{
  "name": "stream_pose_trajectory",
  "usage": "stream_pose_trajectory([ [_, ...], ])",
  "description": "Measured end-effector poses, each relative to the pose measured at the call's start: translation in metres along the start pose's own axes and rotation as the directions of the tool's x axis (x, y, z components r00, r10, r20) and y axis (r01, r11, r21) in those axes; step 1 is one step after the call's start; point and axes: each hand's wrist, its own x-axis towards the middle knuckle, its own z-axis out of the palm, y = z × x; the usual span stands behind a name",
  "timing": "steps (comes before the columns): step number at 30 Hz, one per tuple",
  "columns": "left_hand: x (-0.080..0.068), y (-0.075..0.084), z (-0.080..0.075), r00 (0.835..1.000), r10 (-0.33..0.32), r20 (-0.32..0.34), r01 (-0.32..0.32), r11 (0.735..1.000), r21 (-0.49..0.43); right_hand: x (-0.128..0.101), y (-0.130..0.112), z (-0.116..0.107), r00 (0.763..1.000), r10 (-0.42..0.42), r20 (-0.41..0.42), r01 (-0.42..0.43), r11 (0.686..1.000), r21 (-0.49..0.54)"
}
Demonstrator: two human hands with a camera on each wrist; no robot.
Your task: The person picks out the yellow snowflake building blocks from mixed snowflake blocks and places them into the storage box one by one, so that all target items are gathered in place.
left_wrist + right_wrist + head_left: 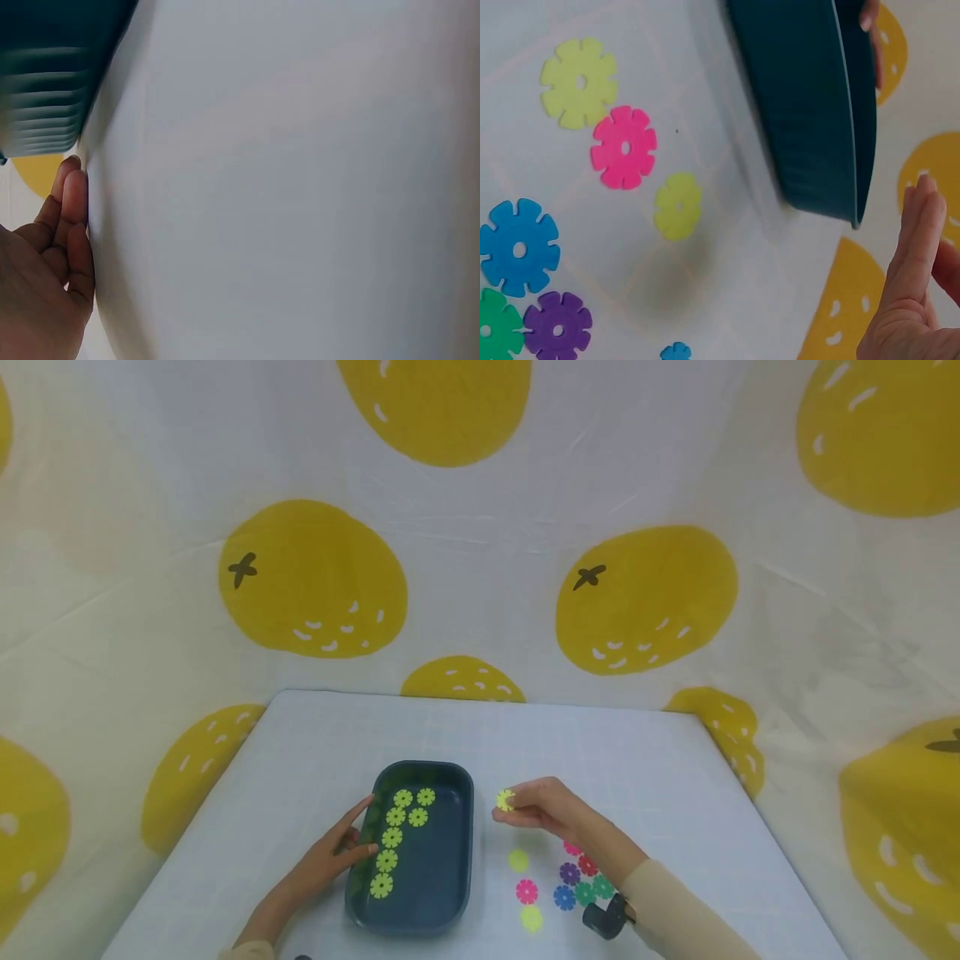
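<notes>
Right hand pinches disc upright.

The head camera looks forward and down from above the table, taking in both arms and the draped cloth behind. The left wrist camera sits very low and close, skimming the tabletop toward the blue tray. The right wrist camera hangs close over the coloured discs, facing across to the same tray, which all three views share.
</notes>
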Motion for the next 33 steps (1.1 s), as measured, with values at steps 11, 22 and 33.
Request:
stream_pose_trajectory([
  [11,0.000,0.001,0.000,1.000,-0.002,0.000,0.002,1.000,0.005,0.015,-0.014,0.020,0.999,-0.002,0.040,0.003,1.000,-0.004],
  [22,-0.017,0.034,-0.005,1.000,-0.006,-0.006,0.006,1.000,0.001,0.036,-0.019,0.051,0.990,0.033,0.139,-0.033,0.999,-0.001],
  [33,-0.001,0.003,0.002,1.000,-0.001,-0.011,0.001,1.000,0.005,0.054,-0.021,0.069,0.974,0.078,0.213,-0.073,0.997,-0.034],
])
